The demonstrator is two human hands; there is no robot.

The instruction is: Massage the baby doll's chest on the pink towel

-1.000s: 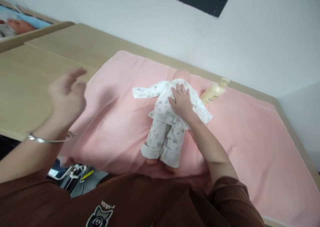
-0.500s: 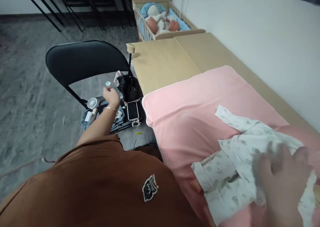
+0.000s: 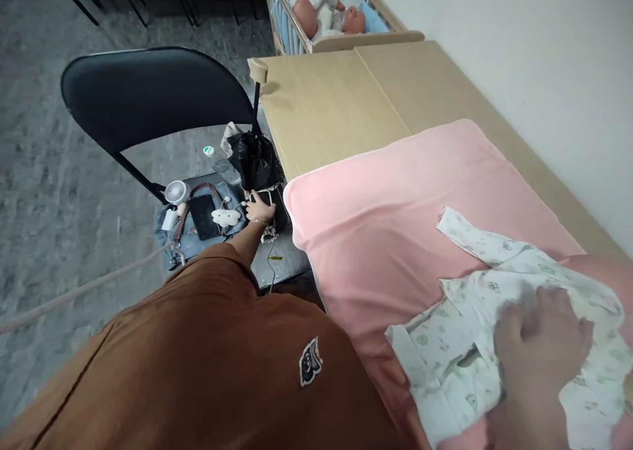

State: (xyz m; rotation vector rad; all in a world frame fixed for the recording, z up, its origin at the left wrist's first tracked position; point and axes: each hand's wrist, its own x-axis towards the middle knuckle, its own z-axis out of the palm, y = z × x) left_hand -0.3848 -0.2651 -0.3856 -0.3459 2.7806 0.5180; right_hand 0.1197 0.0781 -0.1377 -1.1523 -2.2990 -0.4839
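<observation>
My left hand (image 3: 260,210) reaches down to the chair seat, its fingers apart over a phone (image 3: 261,198) in a pale case, partly covering it. Beside it lie a second dark phone (image 3: 202,216) and a white cloud-shaped charm (image 3: 226,218). A clear plastic bottle (image 3: 223,166) with a green-and-white cap is just behind. On the right, my right hand (image 3: 546,334), somewhat blurred, rests with fingers spread over white printed baby clothes (image 3: 475,291). The clothes lie on a pink padded mat (image 3: 366,199); part of them is hidden under the hand.
The mat covers part of a wooden table (image 3: 331,107) along the wall. Behind stands a wooden crib (image 3: 368,39) with baby dolls (image 3: 316,11). A black folding chair (image 3: 158,94) holds a small white fan (image 3: 177,192), a denim bag (image 3: 230,192) and a black plastic bag (image 3: 254,163).
My left hand has left the bottle's cap and moved right and down to the pale-cased phone. My right hand stays over the baby clothes, shifted slightly. The view has tilted down.
</observation>
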